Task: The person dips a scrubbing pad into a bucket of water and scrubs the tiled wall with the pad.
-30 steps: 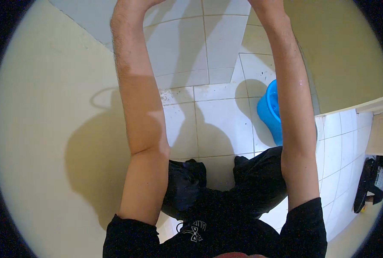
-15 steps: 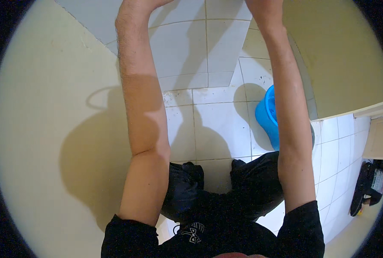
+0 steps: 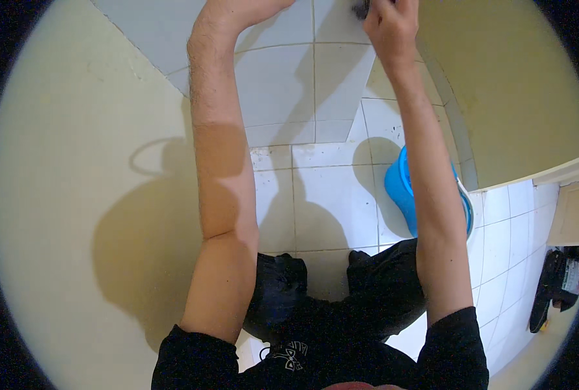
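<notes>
My right hand point(image 3: 394, 29) is at the top of the view, its fingers closed round a small dark, fuzzy-edged thing point(image 3: 361, 8). That thing lies close against the white-tiled block point(image 3: 276, 78), and the upper edge cuts off part of it, so I cannot make out its kind. To the left, my left hand point(image 3: 260, 9) reaches over the same tiles. Its fingers run past the picture's edge, hiding what they touch or hold.
A blue bucket point(image 3: 401, 192) with a handle stands on the white tiled floor point(image 3: 335, 195), partly behind my right forearm. A pale wall point(image 3: 55, 195) rises on my left. A yellowish panel point(image 3: 516, 97) is at right, and dark items point(image 3: 549, 286) lie at the far right.
Both hands show lower in the picture, and the right hand's fingers and the dark thing have come into view. The bucket and floor have shifted slightly down with the view.
</notes>
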{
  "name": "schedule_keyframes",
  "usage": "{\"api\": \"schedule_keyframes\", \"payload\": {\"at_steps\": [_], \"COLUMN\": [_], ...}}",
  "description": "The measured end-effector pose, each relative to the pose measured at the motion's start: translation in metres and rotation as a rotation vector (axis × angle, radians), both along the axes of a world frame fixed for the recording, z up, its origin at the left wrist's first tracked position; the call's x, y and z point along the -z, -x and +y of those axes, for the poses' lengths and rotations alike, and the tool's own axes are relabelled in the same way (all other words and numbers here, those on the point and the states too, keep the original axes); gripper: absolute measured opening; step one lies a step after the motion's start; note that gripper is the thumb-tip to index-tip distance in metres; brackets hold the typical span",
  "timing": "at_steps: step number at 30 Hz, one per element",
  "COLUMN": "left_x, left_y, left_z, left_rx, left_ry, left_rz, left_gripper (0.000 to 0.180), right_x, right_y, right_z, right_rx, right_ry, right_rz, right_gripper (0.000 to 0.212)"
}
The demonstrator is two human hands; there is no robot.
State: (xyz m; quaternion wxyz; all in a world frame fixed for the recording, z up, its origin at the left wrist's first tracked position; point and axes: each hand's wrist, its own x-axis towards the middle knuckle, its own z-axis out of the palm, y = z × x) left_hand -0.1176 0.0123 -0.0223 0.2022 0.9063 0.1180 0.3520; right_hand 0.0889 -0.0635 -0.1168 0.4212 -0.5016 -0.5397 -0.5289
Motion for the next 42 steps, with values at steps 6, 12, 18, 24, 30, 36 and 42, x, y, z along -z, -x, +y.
{"api": "schedule_keyframes", "payload": {"at_steps": [6,12,18,24,30,36,42], "left_x": [0.001,-0.004,-0.002,0.001,0.002,0.014,0.015], "left_y": [-0.002,-0.004,0.002,-0.003,0.003,-0.002,-0.007], "left_z": [0.010,0.005,0.016,0.020,0.020,0.047,0.036], "left_rx": [0.001,-0.036,-0.009,0.018,-0.029,0.119,0.120], "left_ry": [0.076,0.065,0.071,0.037,0.093,-0.017,0.041], "left_rz": [0.028,0.024,0.028,0.004,0.046,-0.096,-0.065], "left_gripper": [0.023,0.024,0.024,0.022,0.022,0.020,0.019], "right_x": [-0.036,-0.030,-0.073,0.003,-0.022,-0.026,-0.009], "right_y": [0.014,0.002,0.014,-0.005,0.012,-0.005,0.002], "right_z": [0.006,-0.003,-0.005,-0.007,-0.003,0.004,0.005], "right_rx": [-0.043,-0.053,-0.120,-0.038,-0.042,-0.022,-0.015], "right_ry": [0.019,-0.012,0.149,0.020,0.083,0.035,-0.041], "right_rz": [0.012,0.008,0.159,0.018,0.075,0.013,0.137], "right_gripper": [0.034,0.026,0.028,0.026,0.040,0.046,0.037]}}
